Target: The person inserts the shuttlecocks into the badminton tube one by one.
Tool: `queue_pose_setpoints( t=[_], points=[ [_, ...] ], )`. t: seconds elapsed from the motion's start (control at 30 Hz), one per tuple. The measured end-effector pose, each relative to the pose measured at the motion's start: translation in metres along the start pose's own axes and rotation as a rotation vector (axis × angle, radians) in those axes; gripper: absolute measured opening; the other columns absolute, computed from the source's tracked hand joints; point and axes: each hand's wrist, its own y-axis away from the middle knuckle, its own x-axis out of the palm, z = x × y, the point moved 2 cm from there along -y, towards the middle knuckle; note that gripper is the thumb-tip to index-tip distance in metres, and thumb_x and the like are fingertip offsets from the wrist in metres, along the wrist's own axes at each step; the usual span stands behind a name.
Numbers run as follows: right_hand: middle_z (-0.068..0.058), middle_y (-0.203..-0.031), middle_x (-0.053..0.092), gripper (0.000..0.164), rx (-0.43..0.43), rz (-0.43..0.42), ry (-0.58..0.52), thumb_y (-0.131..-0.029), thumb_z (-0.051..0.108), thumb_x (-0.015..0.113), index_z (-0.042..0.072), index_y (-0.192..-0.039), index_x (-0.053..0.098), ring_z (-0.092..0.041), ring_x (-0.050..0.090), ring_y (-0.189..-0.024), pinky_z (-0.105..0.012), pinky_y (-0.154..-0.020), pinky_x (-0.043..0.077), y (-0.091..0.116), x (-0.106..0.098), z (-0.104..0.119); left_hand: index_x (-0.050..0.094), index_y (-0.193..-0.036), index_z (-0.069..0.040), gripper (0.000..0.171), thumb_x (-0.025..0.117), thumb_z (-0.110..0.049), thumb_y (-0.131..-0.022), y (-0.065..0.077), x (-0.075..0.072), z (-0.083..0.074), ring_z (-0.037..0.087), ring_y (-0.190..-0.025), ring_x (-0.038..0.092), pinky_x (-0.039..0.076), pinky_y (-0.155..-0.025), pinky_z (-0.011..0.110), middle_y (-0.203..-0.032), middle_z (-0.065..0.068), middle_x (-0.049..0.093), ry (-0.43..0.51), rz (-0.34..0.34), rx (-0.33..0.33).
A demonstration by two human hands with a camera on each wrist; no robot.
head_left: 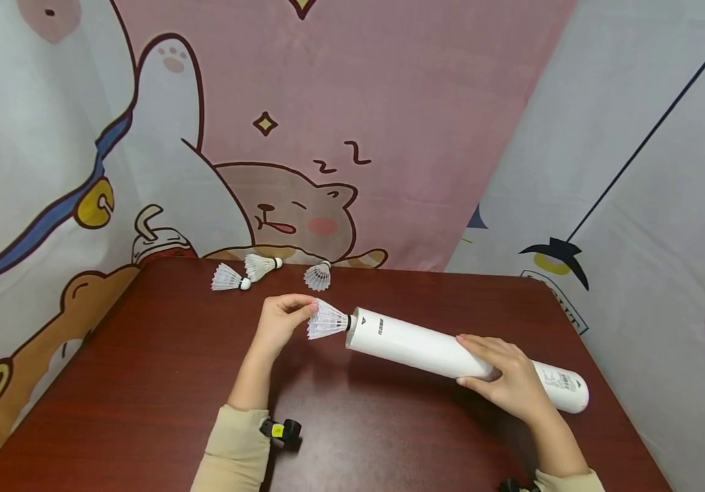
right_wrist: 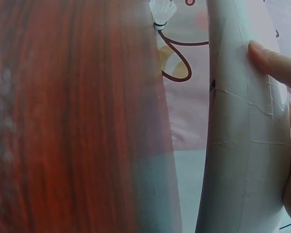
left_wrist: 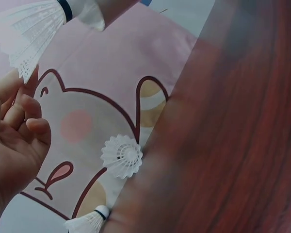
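Note:
My left hand pinches the feather skirt's rim of a white shuttlecock between thumb and fingers. The shuttlecock's cork end, with its dark band, points right, right at the open mouth of a long white tube. My right hand grips that tube around its body, thumb on the near side. The tube slants down toward the right over the table. In the left wrist view, the held shuttlecock shows its skirt between the fingertips, cork end hidden at the tube. Creased wrapping covers the tube in the right wrist view.
Three loose shuttlecocks lie near the table's back edge: one on its side, another close beside it, and a third farther right. The dark red-brown table meets a cartoon-printed cloth behind it.

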Motion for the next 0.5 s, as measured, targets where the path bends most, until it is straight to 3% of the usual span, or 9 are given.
queue_pose_setpoints(
  t=[0.17, 0.4, 0.5],
  points=[
    [0.002, -0.126, 0.061, 0.073, -0.005, 0.002, -0.005, -0.060, 0.031, 0.090, 0.019, -0.128, 0.064, -0.018, 0.057, -0.109, -0.035, -0.090, 0.037, 0.001, 0.001, 0.000, 0.066, -0.089, 0.019, 0.011, 0.068, 0.014, -0.080, 0.002, 0.010, 0.003, 0.006, -0.070, 0.059, 0.047, -0.063, 0.019, -0.074, -0.004, 0.069, 0.010, 0.021, -0.007],
    [0.002, -0.126, 0.062, 0.074, -0.021, -0.013, 0.006, -0.060, 0.031, 0.091, 0.019, -0.128, 0.064, -0.019, 0.057, -0.110, -0.035, -0.089, 0.037, 0.001, 0.002, -0.001, 0.069, -0.087, 0.016, 0.010, 0.071, 0.010, -0.079, 0.003, 0.024, 0.006, 0.008, -0.073, 0.061, 0.048, -0.066, 0.021, -0.083, 0.025, 0.068, -0.014, 0.044, 0.021],
    [0.002, -0.126, 0.062, 0.074, -0.015, -0.011, 0.000, -0.060, 0.030, 0.091, 0.019, -0.128, 0.064, -0.019, 0.057, -0.110, -0.034, -0.090, 0.037, 0.001, 0.002, -0.001, 0.070, -0.086, 0.015, 0.009, 0.072, 0.010, -0.079, 0.003, 0.027, 0.007, 0.007, -0.073, 0.062, 0.049, -0.067, 0.021, -0.083, 0.025, 0.068, -0.040, 0.043, 0.031]
  ],
)
